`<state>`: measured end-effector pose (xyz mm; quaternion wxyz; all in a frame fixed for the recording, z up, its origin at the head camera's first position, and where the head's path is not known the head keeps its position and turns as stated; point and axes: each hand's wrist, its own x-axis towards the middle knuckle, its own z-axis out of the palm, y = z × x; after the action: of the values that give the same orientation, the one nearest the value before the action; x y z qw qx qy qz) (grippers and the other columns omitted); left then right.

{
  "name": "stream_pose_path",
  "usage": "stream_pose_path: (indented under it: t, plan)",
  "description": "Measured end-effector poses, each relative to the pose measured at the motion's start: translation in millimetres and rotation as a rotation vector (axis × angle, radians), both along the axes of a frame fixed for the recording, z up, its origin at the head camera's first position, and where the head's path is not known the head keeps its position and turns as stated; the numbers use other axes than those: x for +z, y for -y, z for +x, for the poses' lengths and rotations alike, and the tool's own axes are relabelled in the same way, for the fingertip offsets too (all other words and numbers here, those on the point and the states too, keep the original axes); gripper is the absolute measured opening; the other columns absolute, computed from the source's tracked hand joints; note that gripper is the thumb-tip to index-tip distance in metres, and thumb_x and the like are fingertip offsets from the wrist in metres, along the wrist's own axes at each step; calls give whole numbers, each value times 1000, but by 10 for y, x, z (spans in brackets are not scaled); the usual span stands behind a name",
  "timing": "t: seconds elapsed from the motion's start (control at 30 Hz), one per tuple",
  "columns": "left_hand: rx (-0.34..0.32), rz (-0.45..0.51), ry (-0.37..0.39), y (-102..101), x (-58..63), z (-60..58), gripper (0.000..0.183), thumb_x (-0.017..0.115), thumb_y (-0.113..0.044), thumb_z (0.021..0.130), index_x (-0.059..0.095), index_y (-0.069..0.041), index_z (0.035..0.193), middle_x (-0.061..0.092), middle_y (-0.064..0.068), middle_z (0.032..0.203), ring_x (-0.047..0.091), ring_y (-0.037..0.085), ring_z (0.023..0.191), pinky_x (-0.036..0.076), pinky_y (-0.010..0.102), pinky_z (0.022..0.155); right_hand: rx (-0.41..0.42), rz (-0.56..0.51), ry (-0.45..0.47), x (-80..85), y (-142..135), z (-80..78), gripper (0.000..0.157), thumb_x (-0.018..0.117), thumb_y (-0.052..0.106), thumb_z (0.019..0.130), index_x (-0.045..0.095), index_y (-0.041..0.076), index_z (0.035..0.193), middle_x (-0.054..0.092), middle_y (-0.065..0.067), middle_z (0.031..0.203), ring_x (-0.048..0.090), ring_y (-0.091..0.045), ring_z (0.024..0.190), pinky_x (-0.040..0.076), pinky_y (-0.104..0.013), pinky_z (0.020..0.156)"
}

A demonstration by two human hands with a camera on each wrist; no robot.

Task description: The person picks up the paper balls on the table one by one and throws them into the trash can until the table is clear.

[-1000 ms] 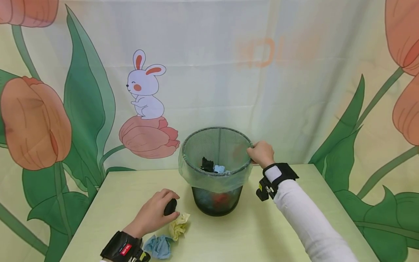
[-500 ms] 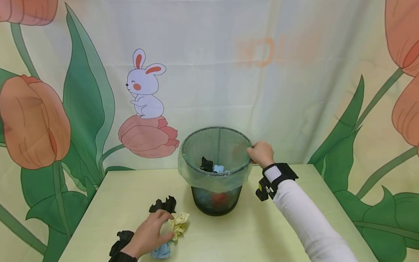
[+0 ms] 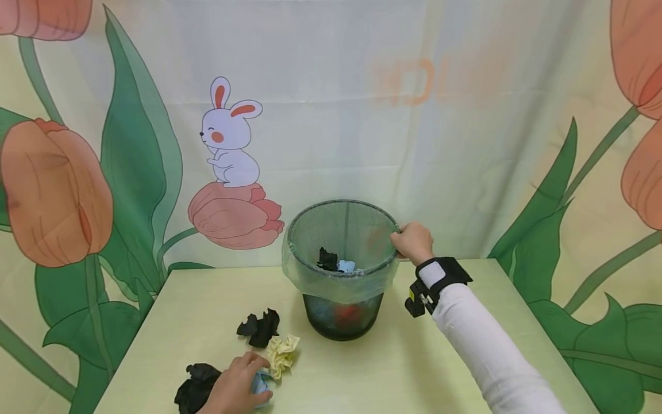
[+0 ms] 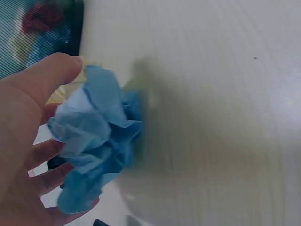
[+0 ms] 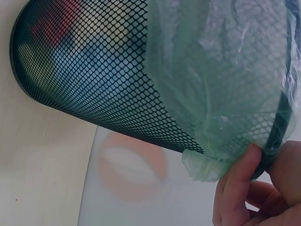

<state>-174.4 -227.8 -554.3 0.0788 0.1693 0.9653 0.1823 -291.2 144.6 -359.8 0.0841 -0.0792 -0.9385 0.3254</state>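
My left hand (image 3: 239, 384) is at a crumpled blue paper (image 3: 261, 388), low on the table's left side. In the left wrist view its thumb and spread fingers (image 4: 49, 179) lie around the blue paper without closing on it. A crumpled yellow paper (image 3: 282, 354) lies just beyond that hand. On the right, my right hand (image 3: 415, 242) grips the rim of a black mesh wastebasket (image 3: 343, 322). Its thumb and fingers pinch the green bin liner (image 5: 211, 84) folded over that rim.
Crumpled black paper (image 3: 261, 328) lies left of the wastebasket, and more black paper (image 3: 197, 386) beside my left hand. Black and light blue paper (image 3: 345, 266) show inside the basket. A printed curtain (image 3: 331, 115) hangs behind the table (image 3: 439, 351).
My left hand has drawn back toward me from the black paper near the wastebasket to the blue paper. That black paper now lies uncovered. The right hand has kept its hold.
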Motion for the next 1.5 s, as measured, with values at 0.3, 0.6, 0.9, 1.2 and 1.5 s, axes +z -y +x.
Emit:
stream_pose_path:
  t: [0.3, 0.6, 0.9, 1.2, 1.5]
  plan:
    - [51, -87, 165, -59, -163, -12, 55, 78, -45, 64, 61, -19, 109, 51, 6, 107, 50, 28, 94, 48, 51, 72, 6, 18, 5, -4, -1, 10, 42, 48, 10, 80, 31, 18, 43, 42, 6, 37, 53, -7, 38, 36, -21, 38]
    - [69, -129, 173, -95, -180, 26, 54, 78, -42, 64, 61, -19, 110, 51, 3, 100, 48, 24, 87, 48, 49, 71, -1, 11, 11, 6, 6, 12, 42, 48, 10, 80, 33, 18, 42, 43, 6, 37, 53, -8, 38, 38, -22, 41]
    - [15, -80, 116, -68, -216, 26, 34, 77, -20, 66, 59, -18, 95, 48, 1, 87, 45, 18, 72, 46, 38, 59, -9, 9, 21, 13, 5, 14, 43, 48, 10, 81, 34, 18, 42, 43, 6, 36, 51, -7, 37, 39, -22, 41]
    - [-6, -48, 33, -62, -148, -33, 27, 75, -13, 65, 56, -19, 83, 47, 0, 78, 45, 16, 62, 47, 34, 57, 3, 9, 27, 11, 6, 16, 43, 49, 12, 83, 35, 18, 43, 43, 5, 38, 53, -8, 39, 40, -22, 43]
    - [-20, -67, -146, -149, 144, -165, 28, 76, -15, 67, 59, -16, 89, 47, -2, 78, 44, 14, 63, 43, 29, 54, 1, 14, 17, -3, -2, 11, 43, 49, 12, 83, 33, 18, 43, 42, 6, 37, 54, -10, 40, 39, -22, 43]
